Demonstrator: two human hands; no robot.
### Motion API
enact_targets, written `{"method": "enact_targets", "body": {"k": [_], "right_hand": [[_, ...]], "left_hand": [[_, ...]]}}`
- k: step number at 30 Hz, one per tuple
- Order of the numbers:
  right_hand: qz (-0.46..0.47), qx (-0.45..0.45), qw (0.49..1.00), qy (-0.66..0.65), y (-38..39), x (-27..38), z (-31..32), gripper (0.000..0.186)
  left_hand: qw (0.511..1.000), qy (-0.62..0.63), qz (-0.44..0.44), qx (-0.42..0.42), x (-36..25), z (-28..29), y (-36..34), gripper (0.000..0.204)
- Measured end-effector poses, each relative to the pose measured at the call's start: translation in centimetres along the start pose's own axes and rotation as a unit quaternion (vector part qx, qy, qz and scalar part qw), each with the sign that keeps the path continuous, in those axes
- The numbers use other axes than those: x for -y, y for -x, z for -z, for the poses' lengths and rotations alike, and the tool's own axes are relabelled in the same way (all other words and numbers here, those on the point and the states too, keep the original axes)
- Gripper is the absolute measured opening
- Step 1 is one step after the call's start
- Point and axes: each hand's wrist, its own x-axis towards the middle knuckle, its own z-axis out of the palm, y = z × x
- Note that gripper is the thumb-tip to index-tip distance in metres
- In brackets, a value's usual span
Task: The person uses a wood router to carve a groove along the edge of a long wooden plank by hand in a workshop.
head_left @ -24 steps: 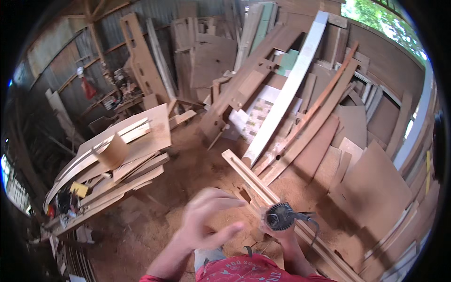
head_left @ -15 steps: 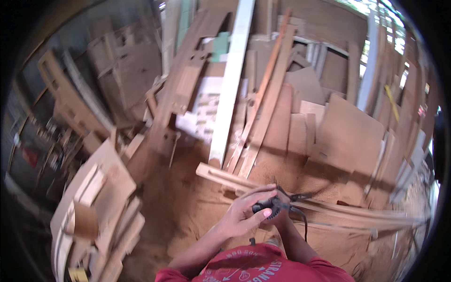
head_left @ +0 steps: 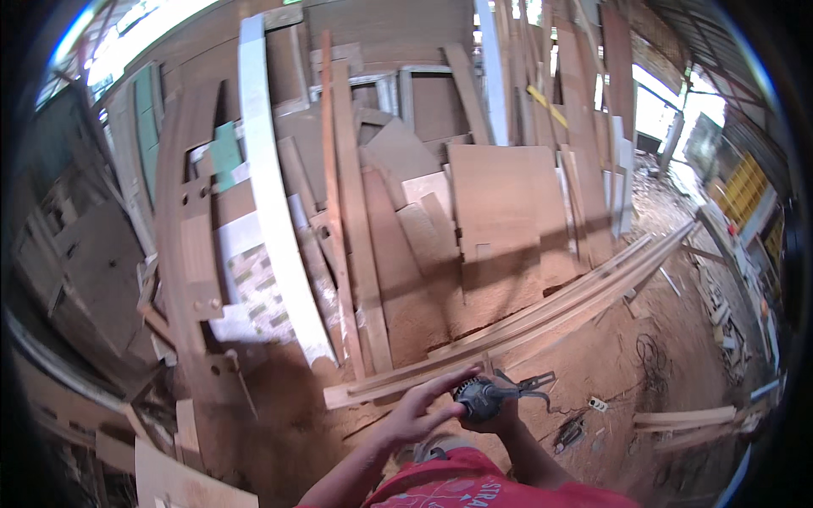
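In front of my red shirt is a dark grey corded power tool (head_left: 480, 400) with a vented round end and a forked, flat part pointing right. Its exact kind is hard to make out. My left hand (head_left: 421, 413) cups the vented end, thumb below and fingers over the top. Behind and under the body, my right hand (head_left: 506, 418) is wrapped around it, its fingers mostly hidden. Just beyond the tool, long wooden strips (head_left: 525, 320) lie side by side over the sawdust-covered ground.
Boards and panels lean against the far wall, among them a white plank (head_left: 275, 195) and a large brown panel (head_left: 500, 207). A power strip (head_left: 598, 405) and tangled cable (head_left: 652, 360) lie on the ground at right. Pale board (head_left: 190, 483) stands near lower left.
My view has swung to the right, bringing the shed's open right side into sight. Both hands stay on the power tool, whose forked part now shows more clearly.
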Motion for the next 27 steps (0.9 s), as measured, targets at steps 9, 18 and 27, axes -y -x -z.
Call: {"method": "enact_targets", "body": {"k": [9,18,27], "right_hand": [[-0.226,-0.192,0.953,-0.066,2.8,-4.7,-5.8,0.065],[-0.340,-0.425,0.798,-0.259,5.2,0.2,-9.0,0.060],[-0.378,-0.606,0.700,-0.006,5.6,3.4,-17.7,0.058]], "left_hand": [[0.778,-0.574,0.245,0.066,22.3,19.9,16.5,0.119],[0.814,-0.517,0.217,0.150,26.7,25.6,13.3,0.078],[0.861,-0.465,0.073,0.193,27.3,18.4,8.7,0.074]]}}
